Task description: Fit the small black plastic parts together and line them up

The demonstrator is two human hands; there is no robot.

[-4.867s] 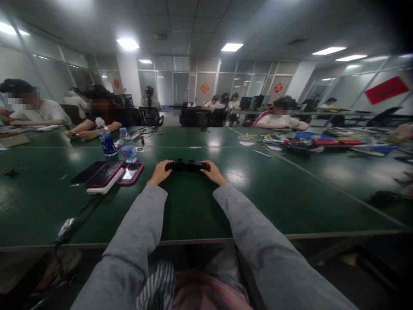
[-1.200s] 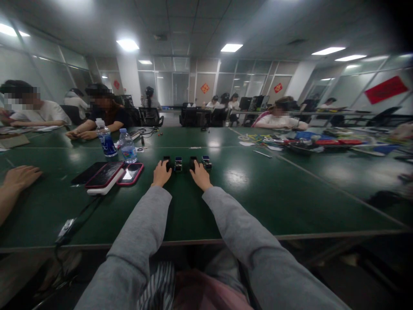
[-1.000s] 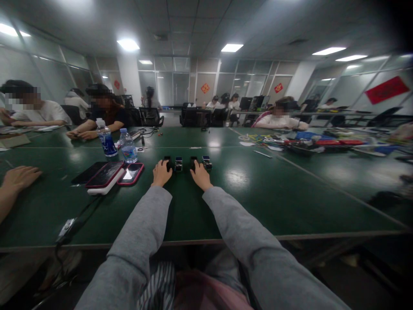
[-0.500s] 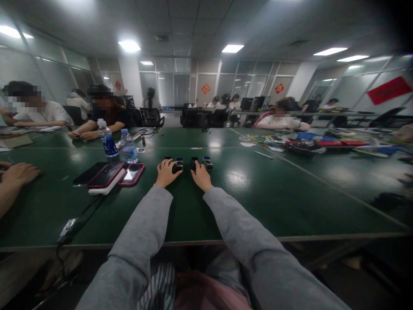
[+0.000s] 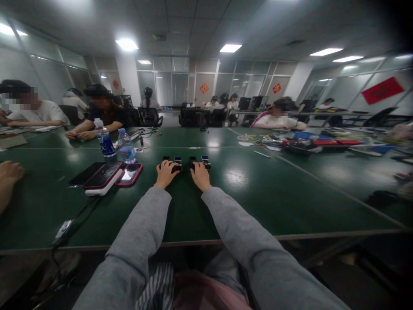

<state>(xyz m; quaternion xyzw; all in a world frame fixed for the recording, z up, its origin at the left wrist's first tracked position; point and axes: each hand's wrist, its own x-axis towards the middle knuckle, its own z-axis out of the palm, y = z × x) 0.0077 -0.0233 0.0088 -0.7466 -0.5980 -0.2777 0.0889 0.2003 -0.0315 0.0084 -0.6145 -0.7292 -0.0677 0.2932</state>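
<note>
Several small black blocks stand in a short row on the green table [image 5: 245, 202], far out in front of me. My left hand [image 5: 165, 174] has its fingers curled round the second block from the left [image 5: 177, 164]. The leftmost block [image 5: 165, 158] stands free just beyond that hand. My right hand [image 5: 200, 175] has its fingers closed over the third block [image 5: 192, 161]. The rightmost block [image 5: 205, 162] stands untouched beside it. Both my arms are in grey sleeves.
Left of my hands lie phones, two in red cases [image 5: 103, 174] [image 5: 130, 173], with two water bottles [image 5: 103, 138] [image 5: 127, 146] behind. A cable with a plug [image 5: 63, 226] crosses the near left edge. Another person's hand [image 5: 8, 174] rests far left. Tools and parts [image 5: 306, 144] clutter the right.
Earlier both hands held the blocks pushed together as one bar; now they stand apart. My left hand has shifted from the leftmost block to the second. The other person's hand drew back left.
</note>
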